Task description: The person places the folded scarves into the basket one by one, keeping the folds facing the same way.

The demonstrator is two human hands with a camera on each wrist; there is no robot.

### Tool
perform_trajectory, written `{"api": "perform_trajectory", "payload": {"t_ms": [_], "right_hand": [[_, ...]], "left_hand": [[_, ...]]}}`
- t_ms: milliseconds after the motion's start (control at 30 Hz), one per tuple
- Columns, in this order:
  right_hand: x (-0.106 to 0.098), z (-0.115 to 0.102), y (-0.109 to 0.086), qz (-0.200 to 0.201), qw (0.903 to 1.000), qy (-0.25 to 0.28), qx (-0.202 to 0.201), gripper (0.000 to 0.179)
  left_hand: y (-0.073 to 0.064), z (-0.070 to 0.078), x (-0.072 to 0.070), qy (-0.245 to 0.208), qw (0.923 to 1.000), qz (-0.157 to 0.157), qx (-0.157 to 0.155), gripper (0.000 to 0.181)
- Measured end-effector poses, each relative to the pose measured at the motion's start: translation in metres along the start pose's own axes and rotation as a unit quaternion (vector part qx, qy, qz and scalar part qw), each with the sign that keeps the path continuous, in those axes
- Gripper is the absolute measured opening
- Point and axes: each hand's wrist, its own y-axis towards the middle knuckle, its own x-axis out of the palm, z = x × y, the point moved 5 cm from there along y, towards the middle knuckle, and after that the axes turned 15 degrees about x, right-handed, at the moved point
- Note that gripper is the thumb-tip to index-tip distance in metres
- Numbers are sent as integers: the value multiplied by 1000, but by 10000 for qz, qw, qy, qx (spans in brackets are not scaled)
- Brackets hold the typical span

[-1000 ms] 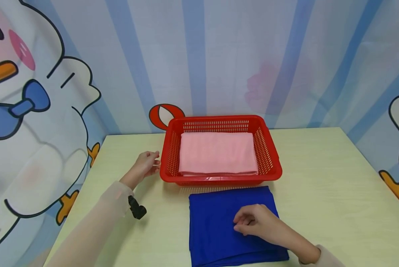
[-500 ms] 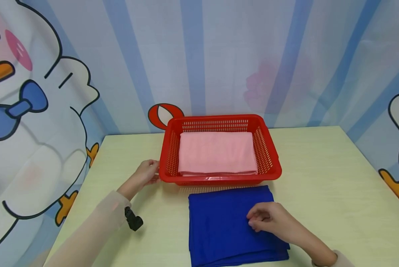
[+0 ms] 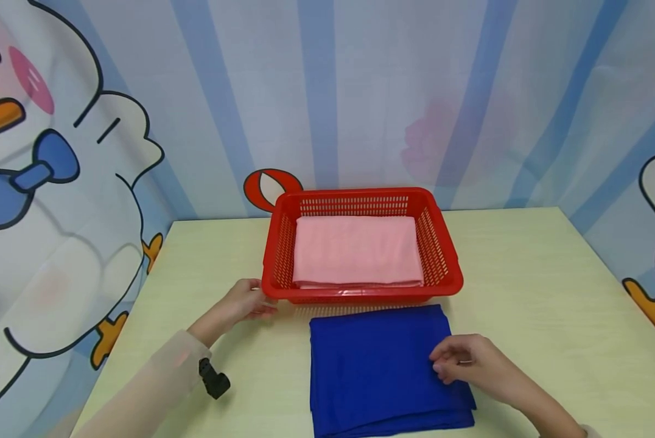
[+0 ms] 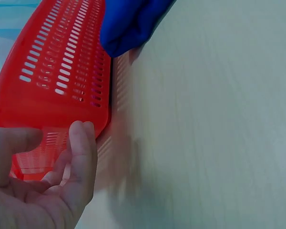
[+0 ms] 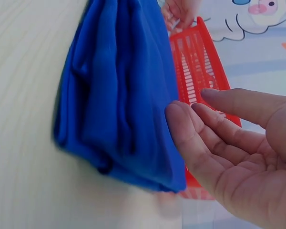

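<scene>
A folded pink cloth [image 3: 357, 250] lies inside a red plastic basket [image 3: 360, 293] with slotted walls. In front of the basket, a folded blue cloth [image 3: 377, 371] rests on the table, its layered folds facing the right wrist view. My left hand [image 3: 243, 301] is at the basket's near left corner, fingers loosely bent and thumb apart, with nothing between them; whether it touches the basket I cannot tell. Over the right edge of the blue cloth hovers my right hand [image 3: 472, 365], fingers relaxed and thumb spread from them, holding nothing.
The pale wooden table [image 3: 535, 316] extends to both sides of the basket. Behind it hangs a striped blue backdrop [image 3: 371, 97] printed with cartoon ducks. A small black camera mount [image 3: 214, 378] sits at the left cuff.
My left hand has slid down along the basket's left side to its near corner. My right hand has moved rightward over the blue cloth. Basket and cloths have stayed put.
</scene>
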Motion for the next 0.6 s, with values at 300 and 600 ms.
{"api": "perform_trajectory", "payload": {"t_ms": [300,600], "right_hand": [[-20,11,-5,228,9994,0,245,22],[-33,18,-4,562,9978,-42,340,26]], "left_hand": [[-12,-2,6,-213,9997,-94,-24,34],[-24,-6,14,-258,9992,-303,-22,31]]}}
